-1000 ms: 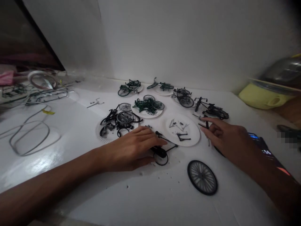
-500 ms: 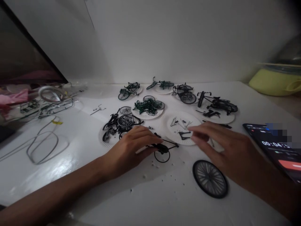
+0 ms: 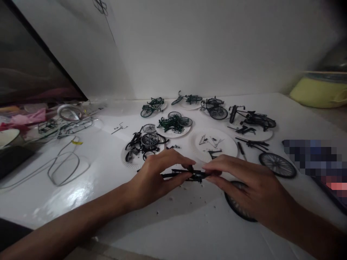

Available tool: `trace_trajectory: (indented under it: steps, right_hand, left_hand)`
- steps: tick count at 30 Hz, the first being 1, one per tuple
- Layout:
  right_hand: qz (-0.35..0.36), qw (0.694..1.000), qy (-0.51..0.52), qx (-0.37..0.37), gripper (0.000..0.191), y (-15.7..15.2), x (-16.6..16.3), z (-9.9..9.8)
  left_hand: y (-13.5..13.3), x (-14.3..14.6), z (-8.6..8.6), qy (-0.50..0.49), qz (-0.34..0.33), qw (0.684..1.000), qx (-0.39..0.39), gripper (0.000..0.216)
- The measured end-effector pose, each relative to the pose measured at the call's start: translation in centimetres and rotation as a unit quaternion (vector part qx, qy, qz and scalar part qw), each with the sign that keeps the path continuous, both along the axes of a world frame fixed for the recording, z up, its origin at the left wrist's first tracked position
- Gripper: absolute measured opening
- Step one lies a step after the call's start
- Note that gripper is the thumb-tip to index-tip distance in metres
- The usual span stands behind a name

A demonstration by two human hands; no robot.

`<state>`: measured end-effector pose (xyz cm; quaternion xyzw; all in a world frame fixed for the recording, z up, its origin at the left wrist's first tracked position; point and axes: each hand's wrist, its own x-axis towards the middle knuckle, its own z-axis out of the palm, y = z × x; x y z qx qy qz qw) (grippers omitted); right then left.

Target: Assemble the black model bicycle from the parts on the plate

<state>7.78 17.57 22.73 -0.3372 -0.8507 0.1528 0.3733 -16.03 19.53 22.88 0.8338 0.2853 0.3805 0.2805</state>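
My left hand (image 3: 158, 173) pinches a black model-bicycle frame (image 3: 197, 174) between thumb and fingers, just above the white table. At the frame's right end my right hand (image 3: 244, 184) is closed, thumb against fingers; its fingertips hide what part they grip. Partly beneath the right hand lies a spoked wheel (image 3: 233, 203). A second spoked wheel (image 3: 278, 165) rests farther right. Beyond the hands stands a paper plate (image 3: 193, 146) with small silver and black parts. Tiny bits are scattered on the table below the frame.
Another paper plate (image 3: 125, 159) bears black bicycle parts and wheels. Several model bicycles (image 3: 214, 108) lie along the back. A screwdriver-like tool (image 3: 242, 150) is behind my right hand. A phone (image 3: 311, 162) sits at right, a looped cable (image 3: 63, 153) at left.
My right hand has moved left and down to the frame and closed on its end. The frame has been turned in my left hand. The view has shifted slightly, showing the second wheel.
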Motion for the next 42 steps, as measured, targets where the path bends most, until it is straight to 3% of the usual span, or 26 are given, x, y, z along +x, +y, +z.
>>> trace_trajectory:
  steps: [5, 14, 16, 18, 22, 24, 31, 42]
  right_hand:
    - [0.021, 0.999, 0.034, -0.022, 0.015, 0.0, -0.3, 0.1]
    - [-0.033, 0.998, 0.047, -0.026, 0.011, -0.3, -0.6, 0.1]
    - [-0.043, 0.998, 0.037, -0.013, 0.01, -0.3, -0.5, 0.0]
    - [-0.048, 0.998, 0.026, 0.007, 0.011, -0.2, -0.4, -0.1]
    - [-0.034, 0.999, 0.003, 0.036, 0.014, -0.2, -0.5, 0.1]
    - [-0.029, 0.999, -0.006, 0.045, 0.015, -0.3, -0.5, 0.2]
    - [-0.04, 0.995, -0.033, 0.088, 0.015, -0.5, -0.8, 0.1]
    - [-0.058, 0.993, -0.041, 0.093, 0.015, -0.4, -1.3, -0.1]
  left_hand:
    - [-0.4, 0.2, -0.1, -0.003, 0.008, 1.0, -0.028, 0.022]
    - [-0.9, 0.5, -0.1, -0.029, 0.024, 0.997, -0.062, 0.024]
    - [-1.0, 0.5, 0.1, -0.021, 0.02, 0.999, -0.027, 0.035]
    - [-1.1, 0.6, 0.2, 0.003, 0.019, 0.998, 0.059, 0.044]
    - [-1.2, 0.9, 0.3, 0.063, 0.058, 0.975, 0.207, 0.014]
    - [-1.2, 1.0, 0.3, 0.075, 0.071, 0.969, 0.227, 0.006]
    - [-1.4, 1.2, 0.3, 0.12, 0.099, 0.949, 0.275, 0.01]
    - [-1.6, 1.2, 0.5, 0.159, 0.116, 0.922, 0.333, 0.01]
